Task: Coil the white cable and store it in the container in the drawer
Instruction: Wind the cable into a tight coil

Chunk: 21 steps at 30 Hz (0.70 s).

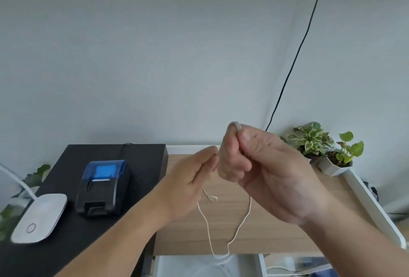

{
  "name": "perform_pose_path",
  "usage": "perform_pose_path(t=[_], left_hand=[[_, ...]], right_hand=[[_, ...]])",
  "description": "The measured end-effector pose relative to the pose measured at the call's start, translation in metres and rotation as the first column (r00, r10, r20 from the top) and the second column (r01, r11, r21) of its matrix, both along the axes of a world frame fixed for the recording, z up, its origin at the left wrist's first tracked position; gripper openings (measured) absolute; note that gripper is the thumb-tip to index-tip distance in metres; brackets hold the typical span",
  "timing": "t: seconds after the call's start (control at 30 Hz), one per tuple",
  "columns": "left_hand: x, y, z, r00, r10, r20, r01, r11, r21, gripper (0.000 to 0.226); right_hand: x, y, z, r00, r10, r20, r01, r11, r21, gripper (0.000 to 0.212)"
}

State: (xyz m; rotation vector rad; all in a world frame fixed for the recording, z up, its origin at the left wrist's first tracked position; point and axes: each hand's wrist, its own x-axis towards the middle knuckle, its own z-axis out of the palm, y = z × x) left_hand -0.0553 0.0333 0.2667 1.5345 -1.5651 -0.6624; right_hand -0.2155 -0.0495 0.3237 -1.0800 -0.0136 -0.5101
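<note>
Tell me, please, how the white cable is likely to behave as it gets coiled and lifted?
Probably floppy: the white cable sags in a loose loop below the left hand and right hand. It looks thin, so likely light. Coils may spring apart unless pinched.

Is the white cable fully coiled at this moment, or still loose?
Still loose. The white cable hangs in a long open loop below both hands, right hand and left hand.
</note>
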Motion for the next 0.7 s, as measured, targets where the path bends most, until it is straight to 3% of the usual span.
perform_pose_path(t=[0.07,0.13,0.2,0.27,0.37,0.43,0.5,0.57,0.6,0.63,0.67,0.7], left_hand=[[-0.02,0.009,-0.009,0.998,-0.037,-0.042,0.041,0.996,0.084,0.041],[-0.032,0.014,-0.007,0.998,-0.061,0.034,0.058,0.994,0.096,0.037],[-0.027,0.011,0.005,0.983,-0.033,0.18,0.027,0.999,0.034,0.035],[-0.012,0.005,0.025,0.933,0.019,0.36,-0.005,0.999,-0.038,0.031],[0.01,0.0,0.04,0.866,-0.002,0.501,0.049,0.995,-0.081,0.029],[0.014,-0.002,0.029,0.953,-0.05,0.298,0.09,0.989,-0.12,0.035],[0.006,-0.001,0.013,0.997,-0.015,0.075,0.026,0.988,-0.151,0.044],[-0.013,0.005,-0.001,0.999,-0.013,-0.04,0.01,0.996,-0.089,0.038],[-0.024,0.01,-0.007,0.998,-0.051,-0.048,0.051,0.999,-0.012,0.033],[-0.034,0.014,-0.009,0.995,-0.1,0.002,0.1,0.993,0.07,0.032],[-0.04,0.016,-0.008,0.987,-0.14,0.079,0.129,0.983,0.128,0.033],[-0.042,0.017,-0.005,0.975,-0.164,0.151,0.142,0.979,0.149,0.033]], right_hand=[[0.012,-0.015,0.0,0.978,-0.205,0.02,0.206,0.971,-0.117,0.031],[0.022,-0.035,-0.01,0.895,-0.446,-0.017,0.405,0.826,-0.392,0.027],[0.021,-0.048,-0.031,0.843,-0.527,-0.102,0.338,0.669,-0.662,0.024],[0.01,-0.045,-0.051,0.851,-0.472,-0.233,0.163,0.657,-0.737,0.03],[-0.012,-0.026,-0.061,0.902,-0.256,-0.347,0.012,0.819,-0.573,0.045],[-0.019,-0.009,-0.046,0.953,-0.034,-0.302,-0.083,0.926,-0.368,0.045],[-0.018,0.002,-0.02,0.984,0.124,-0.126,-0.143,0.978,-0.154,0.039],[-0.008,0.003,0.001,0.998,0.045,0.047,-0.043,0.999,-0.032,0.034],[-0.002,-0.003,0.008,0.993,-0.081,0.091,0.086,0.995,-0.057,0.03],[0.004,-0.012,0.011,0.961,-0.256,0.107,0.272,0.944,-0.184,0.028],[0.009,-0.025,0.009,0.892,-0.44,0.099,0.441,0.803,-0.401,0.027],[0.012,-0.038,0.002,0.829,-0.554,0.078,0.472,0.618,-0.629,0.025]])
